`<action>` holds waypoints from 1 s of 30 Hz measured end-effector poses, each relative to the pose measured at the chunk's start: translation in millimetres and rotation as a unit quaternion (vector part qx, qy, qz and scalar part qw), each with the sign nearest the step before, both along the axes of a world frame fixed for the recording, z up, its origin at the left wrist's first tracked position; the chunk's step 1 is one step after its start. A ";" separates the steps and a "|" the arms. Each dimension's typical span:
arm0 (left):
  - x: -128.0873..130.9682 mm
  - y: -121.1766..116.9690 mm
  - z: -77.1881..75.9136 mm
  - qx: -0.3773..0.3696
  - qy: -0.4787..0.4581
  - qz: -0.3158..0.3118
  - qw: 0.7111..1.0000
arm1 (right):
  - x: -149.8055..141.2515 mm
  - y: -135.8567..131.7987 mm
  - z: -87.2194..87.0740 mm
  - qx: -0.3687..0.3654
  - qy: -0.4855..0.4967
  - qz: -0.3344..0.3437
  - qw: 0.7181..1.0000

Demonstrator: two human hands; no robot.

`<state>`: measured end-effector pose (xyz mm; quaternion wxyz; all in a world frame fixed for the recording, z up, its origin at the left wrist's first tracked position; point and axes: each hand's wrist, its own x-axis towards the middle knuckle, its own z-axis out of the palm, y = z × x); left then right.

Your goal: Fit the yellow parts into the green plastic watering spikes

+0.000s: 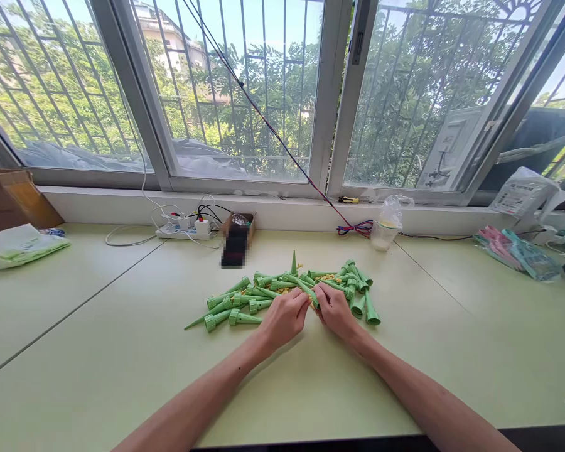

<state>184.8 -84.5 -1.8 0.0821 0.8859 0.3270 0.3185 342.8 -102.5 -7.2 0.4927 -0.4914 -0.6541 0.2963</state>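
Observation:
Many green plastic watering spikes (239,300) lie in a loose pile on the pale green table (179,389). Small yellow pieces (328,277) are scattered among them. At the near edge of the pile, my right hand (338,307) is closed around the wide end of a green spike (306,289), whose narrow end points away to the left. My left hand (287,314) is beside that end, its fingers pinched together on something I cannot make out. Behind my hands one spike (294,263) stands upright, point up.
A small cardboard box (252,227) and a power strip (184,233) with cables are at the back. A plastic cup (383,234) in a bag stands behind the pile. Bagged items (522,251) lie far right, a green-white packet (26,245) far left. Windows rise behind the sill.

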 end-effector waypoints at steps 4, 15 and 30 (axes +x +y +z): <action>0.9 0.0 -2.2 -0.054 -0.038 0.004 0.998 | -0.2 -1.3 -0.2 0.000 -0.006 0.003 1.000; 7.0 -0.2 -0.4 -0.195 -0.163 0.024 0.967 | 0.9 -2.5 3.7 0.008 -0.005 0.040 0.999; 4.8 4.6 7.0 -0.637 -0.362 -0.071 0.677 | 1.8 -0.8 0.3 0.030 0.019 0.057 0.998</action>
